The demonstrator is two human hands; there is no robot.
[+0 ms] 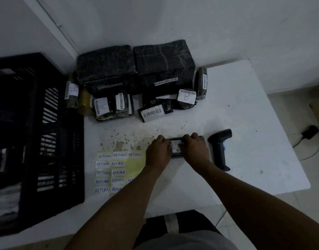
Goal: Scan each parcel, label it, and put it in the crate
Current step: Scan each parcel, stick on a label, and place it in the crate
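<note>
We see a small flat dark-wrapped parcel (186, 147) on the white speckled table (245, 109), mid-front. Left hand (157, 150) and right hand (194, 147) both press curled fingers on its white RETURN label (175, 143). Matte black pistol-shaped scanner (220, 147) lies just right. Yellow sheet (135, 164) of RETURN stickers left. Two big wrapped boxes (135, 67) behind. One black slatted plastic crate (36, 134) far left.
</note>
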